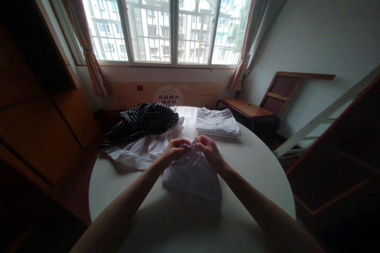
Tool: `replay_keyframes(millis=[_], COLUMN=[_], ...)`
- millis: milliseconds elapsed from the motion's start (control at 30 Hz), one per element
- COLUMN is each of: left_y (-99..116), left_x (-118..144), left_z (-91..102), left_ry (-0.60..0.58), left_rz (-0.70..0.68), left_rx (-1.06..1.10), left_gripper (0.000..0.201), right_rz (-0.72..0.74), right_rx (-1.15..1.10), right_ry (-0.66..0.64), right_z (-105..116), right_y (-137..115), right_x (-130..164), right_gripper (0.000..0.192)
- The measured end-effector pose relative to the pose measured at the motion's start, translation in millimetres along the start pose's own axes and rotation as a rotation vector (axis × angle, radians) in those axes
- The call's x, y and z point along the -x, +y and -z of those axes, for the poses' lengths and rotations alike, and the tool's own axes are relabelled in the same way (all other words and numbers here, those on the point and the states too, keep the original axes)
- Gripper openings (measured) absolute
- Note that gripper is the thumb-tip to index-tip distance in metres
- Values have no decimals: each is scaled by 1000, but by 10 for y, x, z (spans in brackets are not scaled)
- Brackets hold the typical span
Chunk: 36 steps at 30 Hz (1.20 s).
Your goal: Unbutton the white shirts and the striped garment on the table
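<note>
A pale, light-coloured shirt [191, 180] lies folded in front of me on the round white table. Its upper end, which looks like the collar, is lifted slightly between my hands. My left hand [177, 149] pinches the left side of that part, fingers curled over the cloth. On the other side, my right hand [208, 150] pinches the cloth close to the left fingertips. The fingers partly cover the collar, so small details such as a button cannot be made out.
Folded white shirts [218, 121] are stacked at the back right of the table [252, 174]. To the left lie a rumpled black striped garment [148, 118] and loose white cloth [139, 152]. Beyond stand a long printed box [190, 91] and a wooden chair [252, 108].
</note>
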State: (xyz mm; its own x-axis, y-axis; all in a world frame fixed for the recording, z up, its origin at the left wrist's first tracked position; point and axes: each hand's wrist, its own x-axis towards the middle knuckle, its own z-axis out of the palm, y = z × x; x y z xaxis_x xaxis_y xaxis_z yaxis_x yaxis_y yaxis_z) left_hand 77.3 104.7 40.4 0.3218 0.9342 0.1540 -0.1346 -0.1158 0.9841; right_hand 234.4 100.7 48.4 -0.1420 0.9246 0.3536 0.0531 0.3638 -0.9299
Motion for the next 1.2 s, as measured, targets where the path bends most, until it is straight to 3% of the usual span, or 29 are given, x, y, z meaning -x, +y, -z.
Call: replay_keyframes(millis=[100, 200, 267, 367, 433, 500, 600, 767, 933, 1067, 1200], left_y=[3, 27, 50, 78, 96, 120, 168, 164, 36, 14, 43], left_x=[-24, -67, -92, -89, -53, 5, 95, 123, 27, 9, 28], left_z=[41, 152, 231, 259, 193, 88, -36, -32, 3, 14, -3], left_ry=[-5, 93, 201, 351, 324, 147, -108, -324, -206, -73, 19], left_rz=[-101, -163, -205, -372, -521, -600, -547, -475, -430, -377, -288], left_rx=[93, 45, -113, -531, -782, -902, -972, -1114, -1101, -1055, -1073], left_gripper=[12, 7, 5, 16, 27, 33, 19, 9, 10, 14, 14], right_rz=[-36, -89, -68, 43, 116, 174, 239, 233, 155, 341, 396], right_rx=[53, 10, -16, 29, 87, 145, 182, 183, 329, 582, 739], right_ry=[94, 156, 206, 265, 275, 280, 295, 350, 304, 340, -17], right_z=[67, 149, 186, 182, 147, 104, 63, 79, 106, 21, -114], right_y=[68, 112, 103, 41, -15, -67, -117, -77, -59, -193, -303], right_x=[-44, -101, -127, -120, -85, -36, 23, 5, -31, 93, 231], right_gripper=[18, 21, 20, 21, 22, 22, 21, 21, 19, 22, 28])
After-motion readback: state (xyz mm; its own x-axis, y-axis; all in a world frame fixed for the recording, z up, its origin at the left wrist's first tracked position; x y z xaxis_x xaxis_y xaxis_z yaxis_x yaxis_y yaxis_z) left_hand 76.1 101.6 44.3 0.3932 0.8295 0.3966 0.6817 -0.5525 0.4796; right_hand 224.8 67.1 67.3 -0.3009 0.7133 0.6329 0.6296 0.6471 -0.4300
